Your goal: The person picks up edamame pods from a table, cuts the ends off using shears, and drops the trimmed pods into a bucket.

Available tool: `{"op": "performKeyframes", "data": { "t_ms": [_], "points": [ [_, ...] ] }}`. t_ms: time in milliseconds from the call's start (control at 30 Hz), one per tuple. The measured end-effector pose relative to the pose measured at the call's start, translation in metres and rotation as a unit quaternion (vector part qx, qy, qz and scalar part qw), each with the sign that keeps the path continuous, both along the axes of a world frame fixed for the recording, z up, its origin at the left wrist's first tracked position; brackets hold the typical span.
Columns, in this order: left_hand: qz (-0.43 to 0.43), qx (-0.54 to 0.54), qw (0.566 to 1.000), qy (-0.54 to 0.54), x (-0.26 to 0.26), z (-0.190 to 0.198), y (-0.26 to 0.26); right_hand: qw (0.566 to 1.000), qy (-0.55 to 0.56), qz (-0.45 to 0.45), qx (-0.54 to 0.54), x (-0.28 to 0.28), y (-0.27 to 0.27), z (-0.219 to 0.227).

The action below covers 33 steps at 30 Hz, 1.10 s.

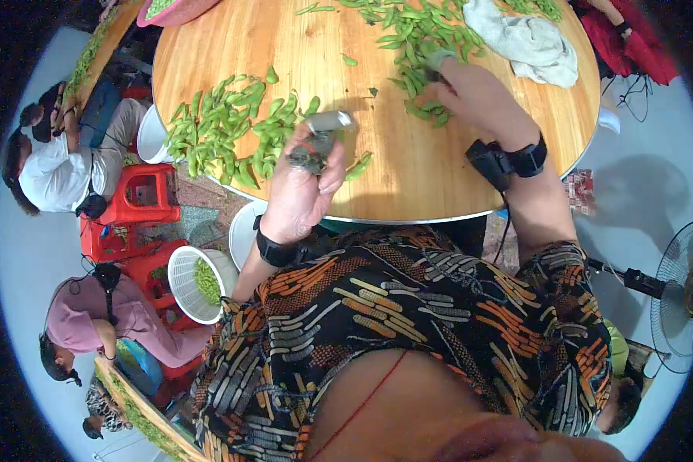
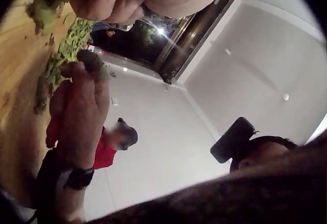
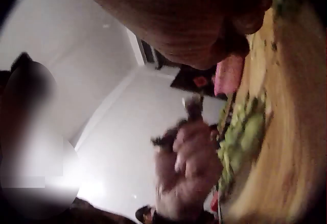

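My left hand [image 1: 304,185] is raised above the table's near edge, fingers curled round a dark object [image 1: 311,156] with a shiny metal end [image 1: 329,122]. Its exact kind is blurred. In the right wrist view the same hand [image 3: 186,163] appears from the side, the dark thing poking out past its fingers. Forward and to the right, my right hand [image 1: 481,96] reaches to a heap of green soybean pods [image 1: 416,38], fingers loosely bent at the pods. A grey-green cover [image 2: 92,60] shows on one of its fingertips. More pods [image 1: 215,123] lie left of my left hand.
The round wooden table [image 1: 300,46] carries a pale crumpled cloth [image 1: 527,46] at back right and a pink basin [image 1: 173,11] at back left. A white basket [image 1: 196,285] of green beans, red stools [image 1: 142,192] and seated people are at the left. A fan [image 1: 677,300] stands right.
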<state>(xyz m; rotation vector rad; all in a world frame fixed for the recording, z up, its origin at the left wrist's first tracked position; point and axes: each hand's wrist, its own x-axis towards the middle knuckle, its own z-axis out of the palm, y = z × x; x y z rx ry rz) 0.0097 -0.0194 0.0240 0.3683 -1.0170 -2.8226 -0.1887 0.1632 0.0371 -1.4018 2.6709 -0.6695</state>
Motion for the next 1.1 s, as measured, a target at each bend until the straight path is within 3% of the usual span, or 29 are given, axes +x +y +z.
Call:
{"op": "performKeyframes", "data": {
  "t_ms": [33,133,200,267,333,400,467,533,633,767,833,867,933,1033,1100],
  "points": [
    [-0.026,0.004,1.0,-0.01,-0.003,-0.002,0.003,0.997,0.063,-0.007,0.052,-0.006,0.008,-0.002],
    [-0.077,-0.003,0.995,-0.061,-0.01,-0.01,0.007,0.989,0.036,-0.033,0.138,-0.005,0.02,0.003],
    [-0.151,-0.02,0.988,-0.005,-0.013,-0.02,0.011,0.99,0.036,-0.046,0.129,0.005,0.022,-0.008],
    [-0.168,-0.071,0.983,-0.002,-0.018,-0.021,0.02,0.99,0.038,-0.061,0.118,0.007,0.027,-0.019],
    [-0.156,-0.1,0.981,-0.064,-0.022,-0.016,0.029,0.999,-0.036,-0.004,0.015,0.001,0.034,-0.027],
    [-0.151,-0.111,0.98,-0.064,-0.028,-0.019,0.034,0.996,-0.084,-0.012,-0.024,0.002,0.032,-0.013],
    [-0.121,-0.213,0.969,-0.024,-0.034,-0.019,0.039,0.988,-0.138,-0.012,-0.063,0.008,0.026,0.002],
    [-0.112,-0.214,0.97,-0.039,-0.039,-0.017,0.04,0.964,-0.237,-0.007,-0.122,0.018,0.014,0.011],
    [-0.107,-0.18,0.977,-0.041,-0.047,-0.023,0.036,0.963,-0.195,0.075,-0.17,0.024,-0.009,-0.004],
    [-0.06,-0.141,0.988,-0.024,-0.047,-0.027,0.03,0.959,-0.21,0.077,-0.177,0.019,-0.027,-0.014],
    [-0.028,-0.139,0.989,-0.029,-0.044,-0.029,0.025,0.889,-0.435,-0.002,-0.146,0.013,-0.023,-0.009],
    [-0.024,-0.143,0.989,-0.033,-0.042,-0.025,0.023,0.886,-0.439,0.003,-0.147,0.014,-0.024,-0.008],
    [-0.039,-0.28,0.958,-0.055,-0.039,-0.014,0.023,0.859,-0.473,0.015,-0.196,0.023,-0.019,-0.006],
    [-0.032,-0.348,0.937,-0.015,-0.041,-0.022,0.023,0.885,-0.435,0.062,-0.156,0.033,-0.014,0.0],
    [-0.04,-0.371,0.928,-0.012,-0.041,-0.024,0.023,0.866,-0.476,0.072,-0.136,0.03,-0.011,-0.006]
  ]
}}
